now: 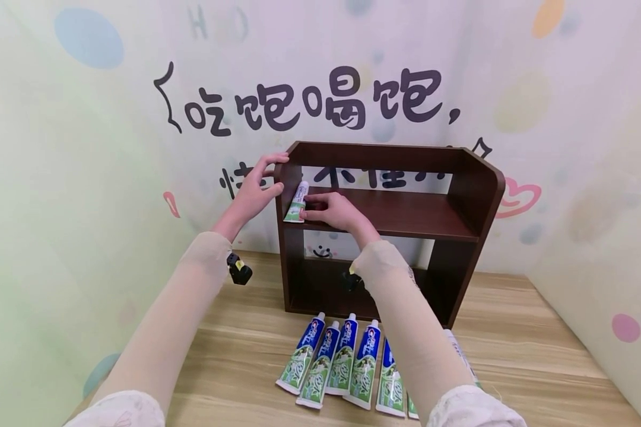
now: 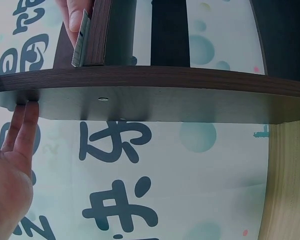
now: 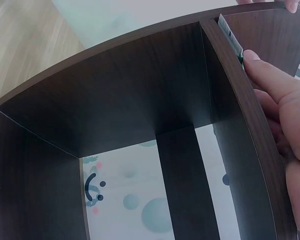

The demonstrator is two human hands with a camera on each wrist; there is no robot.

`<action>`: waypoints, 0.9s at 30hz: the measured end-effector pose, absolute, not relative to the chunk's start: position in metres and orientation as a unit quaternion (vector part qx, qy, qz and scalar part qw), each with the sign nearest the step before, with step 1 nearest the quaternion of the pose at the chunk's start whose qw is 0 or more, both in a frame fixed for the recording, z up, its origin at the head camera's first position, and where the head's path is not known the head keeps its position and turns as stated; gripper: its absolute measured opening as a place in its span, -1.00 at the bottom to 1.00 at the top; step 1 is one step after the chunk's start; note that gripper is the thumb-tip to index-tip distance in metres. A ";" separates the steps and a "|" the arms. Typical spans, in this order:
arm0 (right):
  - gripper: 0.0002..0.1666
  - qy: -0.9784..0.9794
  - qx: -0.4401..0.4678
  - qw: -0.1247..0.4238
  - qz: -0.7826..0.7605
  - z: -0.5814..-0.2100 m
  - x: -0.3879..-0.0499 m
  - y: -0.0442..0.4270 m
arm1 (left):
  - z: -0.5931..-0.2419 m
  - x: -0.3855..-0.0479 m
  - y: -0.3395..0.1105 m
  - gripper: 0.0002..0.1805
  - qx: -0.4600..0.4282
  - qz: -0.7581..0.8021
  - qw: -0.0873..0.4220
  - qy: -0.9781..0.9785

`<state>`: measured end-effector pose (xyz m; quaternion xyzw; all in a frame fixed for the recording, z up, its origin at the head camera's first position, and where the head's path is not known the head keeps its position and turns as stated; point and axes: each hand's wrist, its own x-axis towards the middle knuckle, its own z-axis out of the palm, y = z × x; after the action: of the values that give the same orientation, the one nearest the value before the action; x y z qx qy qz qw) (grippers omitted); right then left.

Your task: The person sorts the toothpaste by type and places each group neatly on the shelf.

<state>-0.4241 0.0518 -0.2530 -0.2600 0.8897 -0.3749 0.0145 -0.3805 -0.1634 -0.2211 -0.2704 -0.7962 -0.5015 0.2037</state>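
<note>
A toothpaste tube [image 1: 297, 204] lies on the upper board of a dark brown wooden shelf [image 1: 395, 214], close against its left side panel, cap toward the back. My right hand [image 1: 338, 212] holds the tube by its right edge with thumb and fingers. The right wrist view shows the thumb of that hand [image 3: 285, 105] on the tube's flat end [image 3: 231, 37]. At the shelf's upper left, my left hand [image 1: 253, 188] touches the side panel. Two nearly straight fingers [image 2: 25, 127] rest against its outer face in the left wrist view.
Several green, white and blue toothpaste tubes [image 1: 363, 367] lie side by side on the wooden table [image 1: 229, 350] before the shelf, some partly behind my right forearm. A wall with black lettering [image 1: 347, 98] stands behind the shelf.
</note>
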 end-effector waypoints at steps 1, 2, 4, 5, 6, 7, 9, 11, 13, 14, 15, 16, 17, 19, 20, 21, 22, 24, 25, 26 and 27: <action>-0.25 0.890 -0.261 0.015 -0.374 -0.253 -0.424 0.052 | -0.219 -0.376 -0.162 -0.47 -0.270 -0.502 0.202 -0.797; -0.25 0.890 -0.261 0.015 -0.373 -0.253 -0.424 0.052 | -0.218 -0.373 -0.161 -0.47 -0.269 -0.500 0.201 -0.798; -0.25 0.890 -0.261 0.015 -0.373 -0.253 -0.424 0.052 | -0.216 -0.368 -0.160 -0.47 -0.267 -0.498 0.200 -0.801; -0.25 0.890 -0.262 0.015 -0.373 -0.254 -0.424 0.052 | -0.215 -0.366 -0.160 -0.48 -0.267 -0.497 0.199 -0.801; -0.25 0.890 -0.262 0.015 -0.373 -0.254 -0.424 0.052 | -0.215 -0.365 -0.160 -0.48 -0.266 -0.497 0.198 -0.802; -0.25 0.890 -0.263 0.015 -0.373 -0.254 -0.424 0.052 | -0.214 -0.365 -0.160 -0.48 -0.265 -0.497 0.198 -0.802; -0.25 0.890 -0.264 0.012 -0.371 -0.254 -0.424 0.052 | -0.214 -0.364 -0.160 -0.48 -0.265 -0.499 0.197 -0.801; -0.25 0.891 -0.267 0.005 -0.366 -0.254 -0.425 0.052 | -0.215 -0.364 -0.160 -0.48 -0.267 -0.500 0.198 -0.799; -0.26 0.892 -0.271 -0.002 -0.362 -0.255 -0.424 0.052 | -0.214 -0.365 -0.160 -0.47 -0.269 -0.501 0.199 -0.798; -0.27 0.891 -0.275 -0.007 -0.361 -0.255 -0.424 0.053 | -0.214 -0.365 -0.160 -0.47 -0.269 -0.501 0.198 -0.798; -0.27 0.889 -0.279 -0.011 -0.363 -0.254 -0.424 0.053 | -0.214 -0.365 -0.160 -0.47 -0.268 -0.501 0.197 -0.799; -0.28 0.888 -0.282 -0.013 -0.363 -0.254 -0.423 0.053 | -0.214 -0.366 -0.160 -0.47 -0.266 -0.501 0.194 -0.800; -0.28 0.887 -0.286 -0.015 -0.363 -0.254 -0.423 0.053 | -0.214 -0.366 -0.160 -0.46 -0.265 -0.502 0.191 -0.801; -0.26 0.886 -0.294 -0.017 -0.360 -0.252 -0.422 0.054 | -0.215 -0.366 -0.160 -0.46 -0.261 -0.502 0.187 -0.803; -0.25 0.887 -0.297 -0.019 -0.354 -0.251 -0.422 0.054 | -0.215 -0.366 -0.159 -0.46 -0.262 -0.502 0.186 -0.803; -0.24 0.888 -0.300 -0.021 -0.347 -0.249 -0.422 0.055 | -0.214 -0.365 -0.159 -0.46 -0.263 -0.501 0.185 -0.803; -0.22 0.891 -0.301 -0.022 -0.338 -0.247 -0.421 0.056 | -0.214 -0.365 -0.159 -0.46 -0.263 -0.501 0.186 -0.803; -0.20 0.896 -0.304 -0.029 -0.322 -0.242 -0.419 0.058 | -0.214 -0.365 -0.159 -0.46 -0.264 -0.499 0.190 -0.804; -0.20 0.898 -0.304 -0.033 -0.317 -0.239 -0.418 0.059 | -0.214 -0.365 -0.160 -0.46 -0.264 -0.498 0.192 -0.804; -0.20 0.899 -0.305 -0.038 -0.312 -0.236 -0.416 0.061 | -0.213 -0.364 -0.160 -0.47 -0.263 -0.497 0.194 -0.804; -0.20 0.900 -0.304 -0.041 -0.309 -0.233 -0.414 0.063 | -0.213 -0.364 -0.160 -0.47 -0.262 -0.496 0.195 -0.805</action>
<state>-0.4141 0.0630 -0.2332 -0.3040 0.9001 -0.3093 -0.0414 -0.3643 -0.1605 -0.2133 -0.2617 -0.8046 -0.4960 0.1952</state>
